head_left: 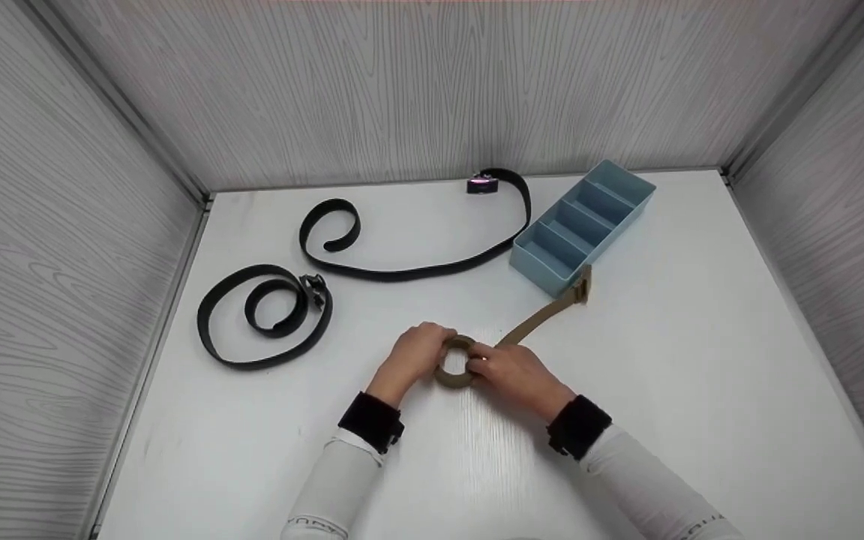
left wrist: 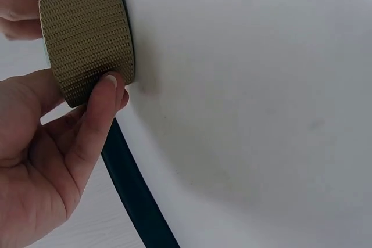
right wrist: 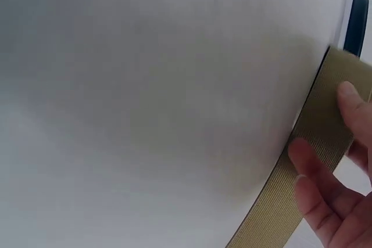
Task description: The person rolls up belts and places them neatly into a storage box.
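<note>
A tan woven belt point(head_left: 453, 382) stands on edge on the white table, its near part wound into a ring. My left hand point(head_left: 418, 351) holds the ring's left side; in the left wrist view its fingers and thumb pinch the ribbed webbing point(left wrist: 87, 33). At the ring's right side, my right hand point(head_left: 516, 373) grips the webbing with thumb and fingers, as the right wrist view also shows on the strap point(right wrist: 279, 207). From there the loose length runs up and right to a tan buckle point(head_left: 583, 286) beside the blue tray's near corner.
A blue tray point(head_left: 548, 274) with several compartments stands at the back right. One black belt point(head_left: 402, 274) curves across the back, touching the tray in the head view, its buckle point(head_left: 482, 184) near the rear wall. Another black belt point(head_left: 209, 330) lies loosely coiled at left.
</note>
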A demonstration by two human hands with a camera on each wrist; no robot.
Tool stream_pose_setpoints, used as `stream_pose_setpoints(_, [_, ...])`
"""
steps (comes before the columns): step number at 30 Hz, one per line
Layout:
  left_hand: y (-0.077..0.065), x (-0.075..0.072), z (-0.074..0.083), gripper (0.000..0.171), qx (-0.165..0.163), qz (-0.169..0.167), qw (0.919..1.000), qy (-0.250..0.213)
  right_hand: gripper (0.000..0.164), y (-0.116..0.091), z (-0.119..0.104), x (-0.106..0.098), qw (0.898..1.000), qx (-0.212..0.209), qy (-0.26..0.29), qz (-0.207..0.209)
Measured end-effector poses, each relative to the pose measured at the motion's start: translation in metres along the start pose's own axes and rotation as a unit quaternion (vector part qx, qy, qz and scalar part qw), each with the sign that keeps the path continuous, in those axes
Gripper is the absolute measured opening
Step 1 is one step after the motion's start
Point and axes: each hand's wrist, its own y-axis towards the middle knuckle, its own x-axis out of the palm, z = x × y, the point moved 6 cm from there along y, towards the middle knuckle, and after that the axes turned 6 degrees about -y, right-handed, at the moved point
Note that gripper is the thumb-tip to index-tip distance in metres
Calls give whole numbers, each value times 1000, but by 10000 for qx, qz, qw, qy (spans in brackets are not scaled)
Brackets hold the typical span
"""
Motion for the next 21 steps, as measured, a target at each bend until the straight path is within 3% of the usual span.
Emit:
stream_pose_setpoints(10, [-2,2,1,13,-202,198,9988,-399,3,0,-4,-1,9999,59,74,-104])
stream_pose_setpoints(17, [-2,0,2,26,63,93,9999,-102,7,-2,0,0,9994,-64,334,-72])
stream_pose_setpoints(21, [-1,1,3,22,123,130,9998,-77,4,-1,-3,0,9992,-167,333,-167])
